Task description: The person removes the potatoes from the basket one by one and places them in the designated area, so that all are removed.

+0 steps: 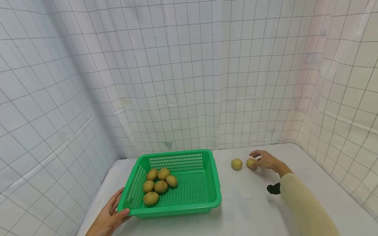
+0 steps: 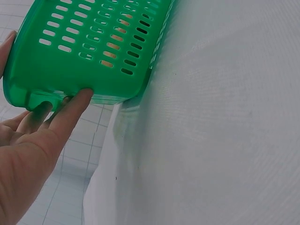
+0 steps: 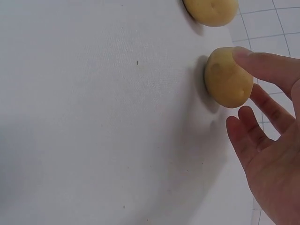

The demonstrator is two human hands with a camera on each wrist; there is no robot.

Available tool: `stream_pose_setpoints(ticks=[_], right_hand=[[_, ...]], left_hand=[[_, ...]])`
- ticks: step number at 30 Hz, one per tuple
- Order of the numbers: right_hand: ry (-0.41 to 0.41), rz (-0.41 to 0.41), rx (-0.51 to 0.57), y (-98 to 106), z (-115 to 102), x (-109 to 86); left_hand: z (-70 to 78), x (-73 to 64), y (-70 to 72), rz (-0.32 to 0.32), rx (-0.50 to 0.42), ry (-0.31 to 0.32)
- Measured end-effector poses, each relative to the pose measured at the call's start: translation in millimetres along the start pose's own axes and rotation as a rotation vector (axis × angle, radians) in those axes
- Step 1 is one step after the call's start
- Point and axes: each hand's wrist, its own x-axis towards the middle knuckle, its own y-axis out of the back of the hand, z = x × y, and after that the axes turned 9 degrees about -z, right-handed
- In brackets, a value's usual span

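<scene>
A green plastic basket [image 1: 174, 208] stands on the white-covered table, with several potatoes [image 1: 160, 187] gathered in its left part. My left hand [image 1: 110, 213] holds the basket's near left corner, thumb over the rim and fingers against the outer wall. In the left wrist view those fingers [image 2: 70, 112] press under the rim. To the right of the basket, my right hand [image 1: 265, 161] is at a potato [image 3: 228, 77] on the table. Its thumb overlaps the potato's edge while the other fingers stay spread behind. Another potato [image 1: 237, 164] lies just to the left.
White grid-patterned sheets [image 1: 183, 82] hang behind the table and on both sides. A small black object [image 1: 273, 188] shows at the right sleeve [image 1: 304, 203]. The white table cover [image 1: 245, 203] extends in front of the loose potatoes.
</scene>
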Motion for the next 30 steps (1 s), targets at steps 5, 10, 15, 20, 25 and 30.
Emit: stream_pose_setpoints(ticks=[5, 10, 15, 20, 25, 30], right_hand=[[0.010, 0.000, -0.003, 4, -3, -1.2], [0.033, -0.007, -0.003, 6, -10, -2.9], [0.074, -0.020, 0.006, 9, -18, -1.5], [0.077, -0.020, -0.011, 8, -23, 4.7], [0.082, -0.021, -0.009, 9, -29, 10.2], [0.081, -0.025, -0.003, 9, -36, 11.7]], left_hand=[[0.2, -0.5, -0.8, -0.008, -0.001, -0.003], [0.2, -1.2, -0.6, -0.026, 0.000, -0.011], [0.2, -0.2, 0.0, -0.021, 0.000, -0.004], [0.6, -0.4, 0.9, -0.035, 0.001, -0.009], [1.0, -0.9, 1.8, -0.038, -0.010, -0.007], [0.6, 0.8, 2.6, -0.039, -0.019, 0.002]])
